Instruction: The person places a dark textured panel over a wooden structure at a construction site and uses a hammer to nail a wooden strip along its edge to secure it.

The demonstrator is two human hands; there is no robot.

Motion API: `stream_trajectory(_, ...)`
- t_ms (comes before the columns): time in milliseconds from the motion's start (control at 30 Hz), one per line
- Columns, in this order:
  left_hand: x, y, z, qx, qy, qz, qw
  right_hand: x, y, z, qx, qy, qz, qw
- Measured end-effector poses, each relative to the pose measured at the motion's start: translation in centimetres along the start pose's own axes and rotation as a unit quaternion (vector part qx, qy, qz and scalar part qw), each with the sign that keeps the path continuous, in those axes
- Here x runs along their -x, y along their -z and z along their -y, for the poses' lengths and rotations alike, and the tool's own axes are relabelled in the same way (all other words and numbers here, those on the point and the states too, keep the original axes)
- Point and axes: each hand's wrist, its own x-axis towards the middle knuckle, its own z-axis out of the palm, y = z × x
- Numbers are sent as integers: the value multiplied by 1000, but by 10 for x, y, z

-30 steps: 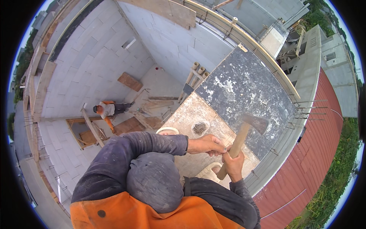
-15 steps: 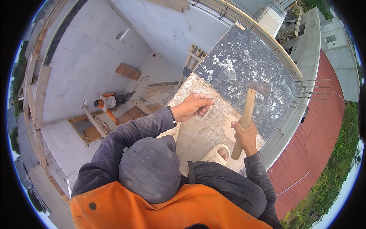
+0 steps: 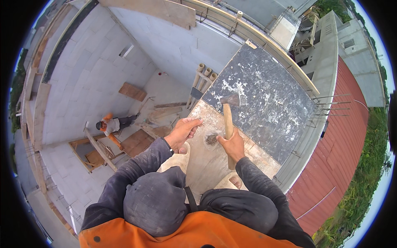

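Right hand: your right hand is wrapping tight around the wooden handle of the hammer, gripping it about halfway along the shaft.
Hammer: its metal head is pointing away from you, hanging over the edge where the dark speckled panel is meeting the pale board, and the butt of the handle is sticking out below your fist.
Left hand: your left hand is lying just left of the hammer, fingers bent and narrowed, fingertips pressing down on the pale board; you cannot tell from here whether it is pinching anything small.
Round mark: a small dark round spot is sitting on the pale board between your two hands, right beside the hammer handle.
Pale board: it is carrying both hands and is running from your knees up to the dark speckled panel.
Feet: your toes are showing on the board just below the hammer's butt.
Far left of the hammer: another person in an orange and white top is working down on the floor well below, among wooden frames and planks.
Beyond the hammer head: three pale tubes are leaning by the block wall.
Right of the hammer: a red ribbed roof is sloping away.
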Motion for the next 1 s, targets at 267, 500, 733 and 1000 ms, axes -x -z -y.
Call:
stream_trajectory(267, 0, -8, -7, -40, -9, 5, 999, 5, 6, -33, -55, -48, -8, 997)
stream_trajectory(500, -9, -4, -4, -121, -32, -37, 991, 65, 71, -112, -98, -166, -62, 979)
stream_trajectory(733, -89, -32, -36, -294, -156, -6, 943, 145, 101, -218, -190, -291, -169, 922)
stream_trajectory(1000, -189, -92, -98, -441, -130, 83, 884, 158, 100, -228, -194, -311, -209, 907)
